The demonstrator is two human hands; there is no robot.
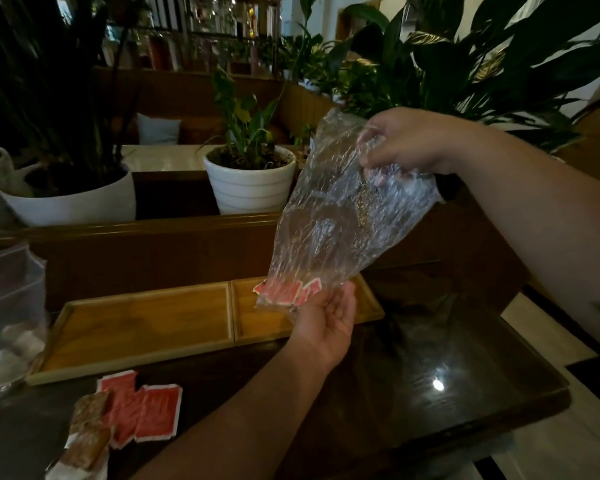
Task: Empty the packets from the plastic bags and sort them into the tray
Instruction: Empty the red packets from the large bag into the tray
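My right hand (406,142) grips the bunched end of a clear plastic bag (343,216) and holds it tilted, mouth downward, over the right end of the tray. Red packets (286,293) stick out of the bag's mouth. My left hand (326,317) is cupped palm-up just below the mouth, its fingers touching the packets and the bag's edge. The wooden tray (232,306) has a large left compartment and a smaller right one, and both show bare wood. Two red packets (146,414) and brown packets (90,434) lie on the dark table in front of the tray.
A second clear plastic bag (7,306) with pale packets inside stands at the left edge of the table. Behind the tray runs a wooden ledge with white plant pots (250,183). The table's glossy right half (437,382) reflects a lamp.
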